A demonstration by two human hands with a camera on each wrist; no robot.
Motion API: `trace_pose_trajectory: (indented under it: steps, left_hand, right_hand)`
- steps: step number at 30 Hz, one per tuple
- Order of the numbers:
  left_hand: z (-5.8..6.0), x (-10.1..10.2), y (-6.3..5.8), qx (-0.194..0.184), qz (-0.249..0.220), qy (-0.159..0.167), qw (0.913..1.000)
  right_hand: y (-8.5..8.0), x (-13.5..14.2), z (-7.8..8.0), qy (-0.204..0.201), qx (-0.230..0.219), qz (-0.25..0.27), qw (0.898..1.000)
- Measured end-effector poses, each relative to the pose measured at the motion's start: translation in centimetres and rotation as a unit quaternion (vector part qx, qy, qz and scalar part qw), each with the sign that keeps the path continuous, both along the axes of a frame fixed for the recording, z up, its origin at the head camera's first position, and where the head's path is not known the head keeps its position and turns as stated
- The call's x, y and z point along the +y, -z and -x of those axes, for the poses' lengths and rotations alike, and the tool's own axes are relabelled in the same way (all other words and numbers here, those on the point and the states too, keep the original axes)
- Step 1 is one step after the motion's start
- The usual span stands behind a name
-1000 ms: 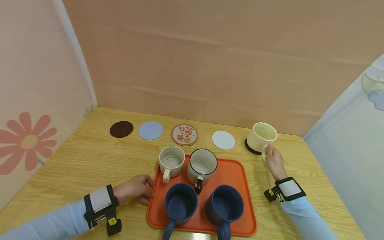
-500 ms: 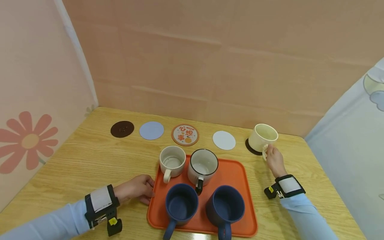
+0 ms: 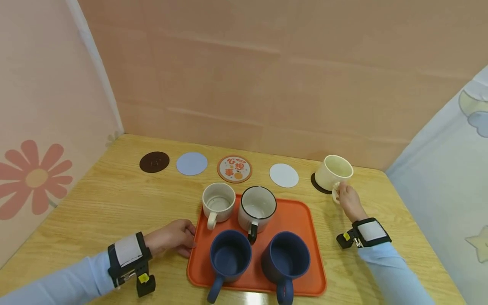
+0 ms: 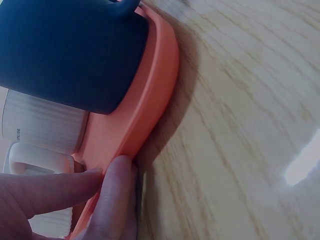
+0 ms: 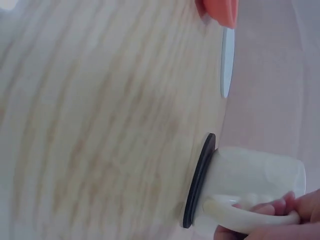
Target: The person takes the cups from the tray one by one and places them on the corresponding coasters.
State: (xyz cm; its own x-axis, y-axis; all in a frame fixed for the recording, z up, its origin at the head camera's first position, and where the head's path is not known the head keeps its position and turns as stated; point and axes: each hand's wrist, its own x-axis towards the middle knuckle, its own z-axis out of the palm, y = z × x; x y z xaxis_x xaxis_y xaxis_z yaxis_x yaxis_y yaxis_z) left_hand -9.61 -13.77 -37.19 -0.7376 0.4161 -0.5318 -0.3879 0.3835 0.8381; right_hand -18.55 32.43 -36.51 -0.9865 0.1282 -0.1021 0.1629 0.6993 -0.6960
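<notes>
At the bottom of the frame, two navy mugs, a left one [image 3: 230,256] and a right one [image 3: 286,258], stand upright on an orange tray [image 3: 291,216], handles aimed at the lower edge. Just left of them, the left hand [image 3: 171,237] pinches the tray's rim between thumb and finger. Above, a ribbed cream cup [image 3: 218,205] and a black-rimmed white mug [image 3: 257,209] also point their handles downward. At right, the right hand [image 3: 350,201] grips the handle of a pale yellow mug [image 3: 328,176]. That mug sits on a black coaster [image 5: 199,180], long axis upright, mouth up, handle toward the bottom. Farther left lie white [image 3: 284,175], printed [image 3: 234,169], lilac [image 3: 192,164] and brown [image 3: 154,162] coasters.
</notes>
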Motion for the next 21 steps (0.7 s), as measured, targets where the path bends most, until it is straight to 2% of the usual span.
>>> trace_pose_trajectory:
  steps: [6,12,16,21]
  left_hand:
    - [0.1,-0.1,0.1,0.009,-0.012,0.005,0.9999]
    - [0.0,-0.1,0.2,0.008,-0.017,0.004,0.9998]
    - [0.1,-0.2,0.1,0.008,-0.02,0.007,0.9997]
    - [0.1,-0.3,0.0,0.006,-0.022,0.007,0.9997]
  right_hand:
    - [-0.6,0.4,0.1,-0.021,-0.005,-0.006,1.0]
    - [-2.5,0.7,-0.8,-0.031,-0.021,-0.058,0.998]
    - [-3.7,0.7,-1.5,-0.04,0.01,-0.087,0.995]
    - [-4.7,0.1,-3.0,-0.058,0.072,-0.114,0.989]
